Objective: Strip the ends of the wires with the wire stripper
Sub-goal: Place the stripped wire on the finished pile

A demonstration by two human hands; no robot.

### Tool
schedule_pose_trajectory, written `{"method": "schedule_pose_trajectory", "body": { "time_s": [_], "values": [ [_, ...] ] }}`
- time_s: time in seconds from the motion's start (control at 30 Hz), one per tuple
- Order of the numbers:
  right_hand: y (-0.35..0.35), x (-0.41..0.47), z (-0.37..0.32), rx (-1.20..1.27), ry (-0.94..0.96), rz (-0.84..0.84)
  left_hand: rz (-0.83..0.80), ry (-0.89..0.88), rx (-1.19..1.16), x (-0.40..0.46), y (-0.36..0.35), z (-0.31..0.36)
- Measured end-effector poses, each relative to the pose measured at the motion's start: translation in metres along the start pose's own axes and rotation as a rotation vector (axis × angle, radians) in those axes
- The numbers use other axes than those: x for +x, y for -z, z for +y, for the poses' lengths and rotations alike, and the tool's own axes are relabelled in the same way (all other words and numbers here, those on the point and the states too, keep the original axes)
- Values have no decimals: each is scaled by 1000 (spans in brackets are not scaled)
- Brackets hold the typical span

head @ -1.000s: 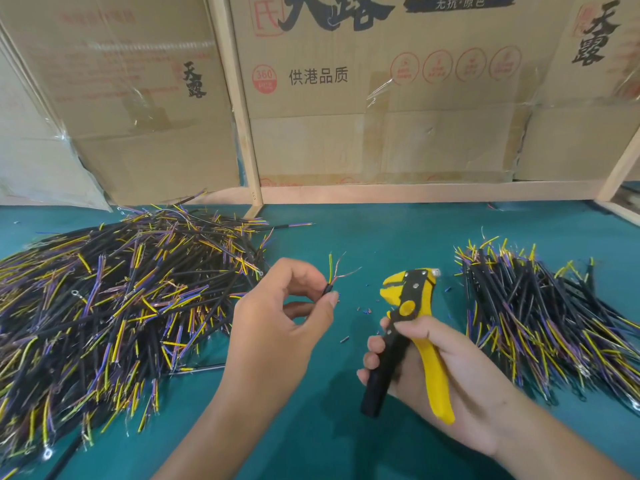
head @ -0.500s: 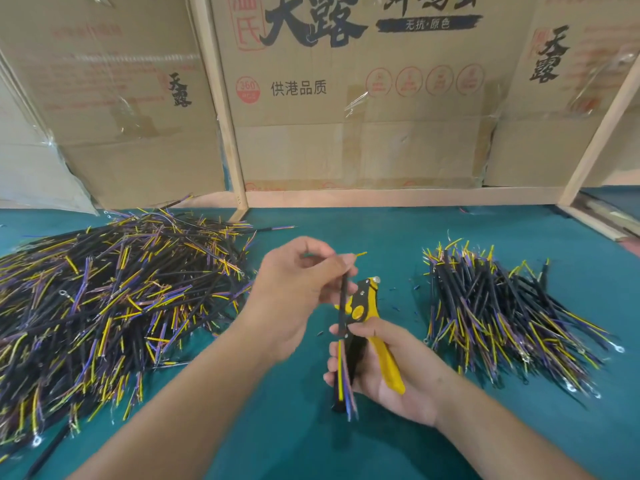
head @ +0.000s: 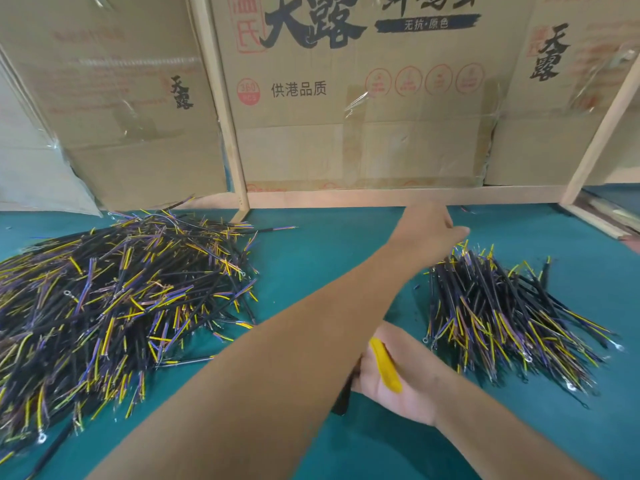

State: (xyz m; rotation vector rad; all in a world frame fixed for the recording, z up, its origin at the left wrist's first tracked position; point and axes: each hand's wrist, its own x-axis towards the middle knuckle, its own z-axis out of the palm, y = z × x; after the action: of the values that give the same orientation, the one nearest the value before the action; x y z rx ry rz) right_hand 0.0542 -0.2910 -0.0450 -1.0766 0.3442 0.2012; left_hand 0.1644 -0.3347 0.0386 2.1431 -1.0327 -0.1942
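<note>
My left hand is stretched far across to the right, just above the far end of the smaller wire pile. Its fingers look extended, and I see no wire in them. My right hand rests low on the green table and grips the wire stripper. Only the stripper's yellow handle and a bit of its black handle show, because my left forearm covers the head. A large heap of black cables with yellow and purple wire ends lies on the left.
Cardboard boxes stand behind a wooden frame rail along the table's far edge. A slanted wooden post rises at the right. Small bits of stripped insulation are scattered on the mat between the two piles.
My left hand, which held a cable upright by the stripper, has swung right to the smaller pile, and the cable is no longer seen in it. The right hand with the stripper stayed low.
</note>
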Motion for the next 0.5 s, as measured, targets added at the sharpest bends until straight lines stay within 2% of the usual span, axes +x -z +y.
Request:
{"method": "schedule_pose_trajectory", "body": {
  "time_s": [0.13,0.2,0.27,0.37,0.43,0.5],
  "values": [
    [-5,1,0,112,-38,-71,90,-173,31,-39,28,-33],
    [-8,1,-1,180,-50,-87,172,-206,101,-66,46,-66],
    [-9,3,-1,199,-58,-93,247,-124,313,-94,70,-110],
    [-8,5,0,209,-69,-96,357,125,688,-135,107,-173],
    [-8,7,1,227,-74,-97,391,304,781,-154,125,-197],
    [-6,8,1,235,-69,-92,369,406,775,-162,135,-207]
  ]
}}
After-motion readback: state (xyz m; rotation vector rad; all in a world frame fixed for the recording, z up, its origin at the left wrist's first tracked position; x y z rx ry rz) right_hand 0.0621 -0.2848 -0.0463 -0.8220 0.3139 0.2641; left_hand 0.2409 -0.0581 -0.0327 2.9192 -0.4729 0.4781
